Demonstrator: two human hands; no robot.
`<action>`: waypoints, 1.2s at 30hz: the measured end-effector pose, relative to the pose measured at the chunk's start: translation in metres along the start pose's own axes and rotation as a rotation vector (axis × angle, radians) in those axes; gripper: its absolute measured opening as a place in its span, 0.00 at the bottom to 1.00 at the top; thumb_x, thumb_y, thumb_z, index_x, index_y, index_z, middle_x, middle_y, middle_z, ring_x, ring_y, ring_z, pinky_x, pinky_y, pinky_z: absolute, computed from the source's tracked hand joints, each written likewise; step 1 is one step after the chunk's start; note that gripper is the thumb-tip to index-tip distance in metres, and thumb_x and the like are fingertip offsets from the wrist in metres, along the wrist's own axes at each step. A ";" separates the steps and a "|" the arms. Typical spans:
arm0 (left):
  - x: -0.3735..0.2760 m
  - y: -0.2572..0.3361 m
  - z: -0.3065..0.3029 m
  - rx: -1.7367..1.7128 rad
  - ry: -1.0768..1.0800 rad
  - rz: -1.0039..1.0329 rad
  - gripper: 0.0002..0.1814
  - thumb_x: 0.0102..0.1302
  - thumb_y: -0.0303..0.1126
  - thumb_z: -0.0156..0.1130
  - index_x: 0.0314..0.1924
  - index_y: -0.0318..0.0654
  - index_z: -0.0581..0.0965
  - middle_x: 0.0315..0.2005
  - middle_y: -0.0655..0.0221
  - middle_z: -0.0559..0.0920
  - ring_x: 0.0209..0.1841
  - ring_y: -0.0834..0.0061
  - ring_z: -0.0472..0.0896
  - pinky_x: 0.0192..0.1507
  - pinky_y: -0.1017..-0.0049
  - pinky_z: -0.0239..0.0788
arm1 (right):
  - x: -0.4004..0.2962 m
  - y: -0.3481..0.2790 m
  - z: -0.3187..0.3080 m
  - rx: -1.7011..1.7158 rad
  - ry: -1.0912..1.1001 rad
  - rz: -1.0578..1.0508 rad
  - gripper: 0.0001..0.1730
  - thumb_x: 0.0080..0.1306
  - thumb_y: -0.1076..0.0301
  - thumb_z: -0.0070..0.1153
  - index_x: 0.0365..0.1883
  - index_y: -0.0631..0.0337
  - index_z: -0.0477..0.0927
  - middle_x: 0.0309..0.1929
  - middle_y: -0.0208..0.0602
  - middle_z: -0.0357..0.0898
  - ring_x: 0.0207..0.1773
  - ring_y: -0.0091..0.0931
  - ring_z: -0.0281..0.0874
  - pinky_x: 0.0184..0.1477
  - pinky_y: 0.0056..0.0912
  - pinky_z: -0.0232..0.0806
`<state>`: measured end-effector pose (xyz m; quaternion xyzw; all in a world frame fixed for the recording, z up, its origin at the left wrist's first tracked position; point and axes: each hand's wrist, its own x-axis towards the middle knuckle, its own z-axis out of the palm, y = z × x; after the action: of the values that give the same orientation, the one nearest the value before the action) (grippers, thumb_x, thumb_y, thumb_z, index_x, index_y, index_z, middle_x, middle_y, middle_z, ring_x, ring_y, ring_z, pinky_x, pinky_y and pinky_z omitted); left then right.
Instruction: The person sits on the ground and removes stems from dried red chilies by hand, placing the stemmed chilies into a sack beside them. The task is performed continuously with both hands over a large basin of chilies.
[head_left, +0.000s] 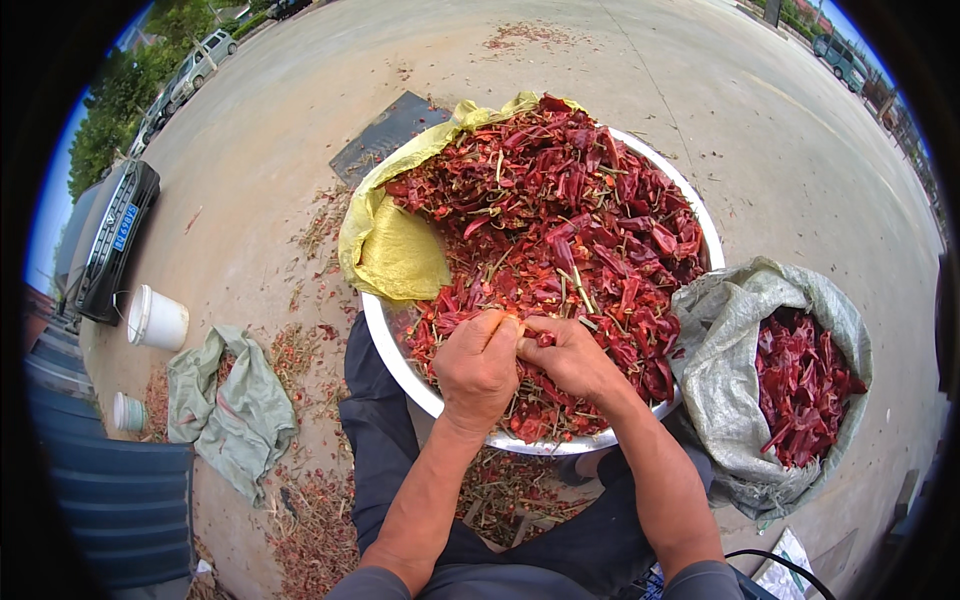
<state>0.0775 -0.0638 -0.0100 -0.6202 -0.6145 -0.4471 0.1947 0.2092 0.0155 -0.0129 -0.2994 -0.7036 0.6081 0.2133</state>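
Note:
My left hand (478, 371) and my right hand (574, 360) meet fingertip to fingertip above the near part of a wide metal basin (394, 352). Between them they pinch a dried red chilli (545, 339), whose dark red end shows at my right fingers; the rest is hidden by the fingers. Heaped broken dried red chillies (555, 187) with seeds and pale stems fill the basin. A yellow woven sack (401, 251) drapes over its far left rim. Against the basin's right side stands a pale woven sack (724, 360), its mouth rolled back around dark red chilli pods (802, 386).
To the left, a crumpled pale green sack (251, 412) lies on the concrete near a white bucket (157, 319) and a smaller tub (129, 412). A dark flat sheet (386, 135) lies beyond the basin. Chilli debris (311, 525) litters the ground; a parked car (116, 240) stands farther left.

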 end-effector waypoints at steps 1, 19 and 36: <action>-0.003 -0.001 -0.001 -0.172 -0.017 -0.227 0.04 0.65 0.26 0.67 0.39 0.35 0.83 0.30 0.68 0.82 0.29 0.76 0.80 0.29 0.75 0.72 | 0.001 -0.001 0.003 0.068 -0.002 -0.048 0.09 0.69 0.67 0.60 0.43 0.64 0.82 0.26 0.44 0.77 0.29 0.27 0.73 0.34 0.37 0.68; -0.028 -0.027 -0.050 -0.923 -0.365 -1.216 0.05 0.74 0.29 0.61 0.43 0.34 0.80 0.22 0.78 0.75 0.20 0.90 0.67 0.20 0.83 0.55 | 0.004 -0.021 -0.014 0.315 0.161 0.125 0.16 0.77 0.64 0.53 0.58 0.59 0.80 0.31 0.23 0.79 0.24 0.12 0.68 0.26 0.17 0.63; -0.014 0.003 -0.016 -1.285 0.041 -1.351 0.04 0.75 0.28 0.58 0.42 0.35 0.78 0.24 0.73 0.78 0.21 0.85 0.71 0.19 0.82 0.62 | 0.006 -0.014 0.019 0.000 0.070 -0.136 0.08 0.72 0.67 0.58 0.36 0.64 0.79 0.29 0.42 0.81 0.29 0.29 0.79 0.32 0.34 0.69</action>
<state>0.0773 -0.0852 -0.0122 -0.1118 -0.4762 -0.7306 -0.4763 0.1900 0.0045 -0.0026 -0.2723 -0.7144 0.5813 0.2787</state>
